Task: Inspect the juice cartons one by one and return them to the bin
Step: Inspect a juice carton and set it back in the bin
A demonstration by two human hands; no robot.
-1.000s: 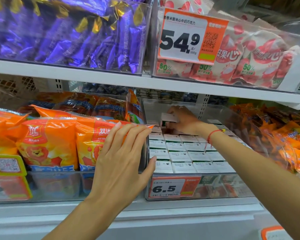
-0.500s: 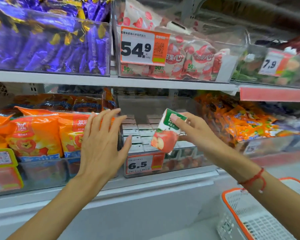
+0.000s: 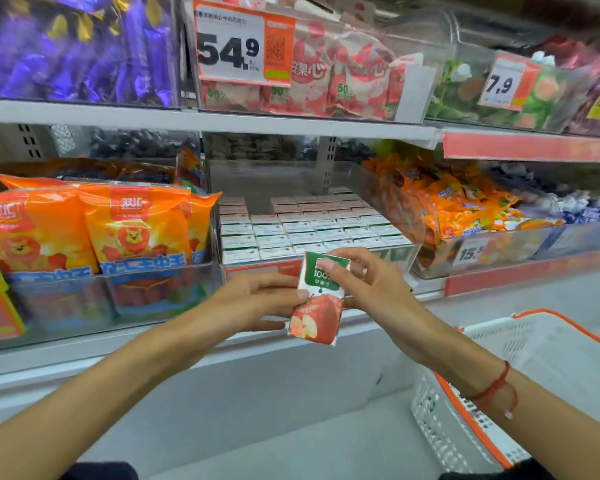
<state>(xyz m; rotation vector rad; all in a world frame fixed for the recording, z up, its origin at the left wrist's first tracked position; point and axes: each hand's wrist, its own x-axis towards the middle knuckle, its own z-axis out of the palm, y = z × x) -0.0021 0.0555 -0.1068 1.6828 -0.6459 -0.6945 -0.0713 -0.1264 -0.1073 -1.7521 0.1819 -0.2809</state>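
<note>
Carton withdrawn from bin — now held by both hands for inspection.

One juice carton (image 3: 316,299) is out of the clear bin (image 3: 361,181) and in front of the shelf edge. The right hand (image 3: 371,289) pinches its top, and the left hand (image 3: 257,299), off the bin's side since a second ago, grasps its left edge. Inspection is judged under way; return remains. Count: one carton in hand — the remainder stay packed in four rows in the bin, too blurred to count.

The carton (image 3: 317,299) looks like smooth printed card with a slight sheen. The bin (image 3: 368,188) is clear glossy plastic — so are its neighbours. Orange bags (image 3: 136,226) are shiny film. The basket (image 3: 520,375) is matt white plastic mesh — orange-rimmed. The shelf (image 3: 222,121) is painted metal.
</note>
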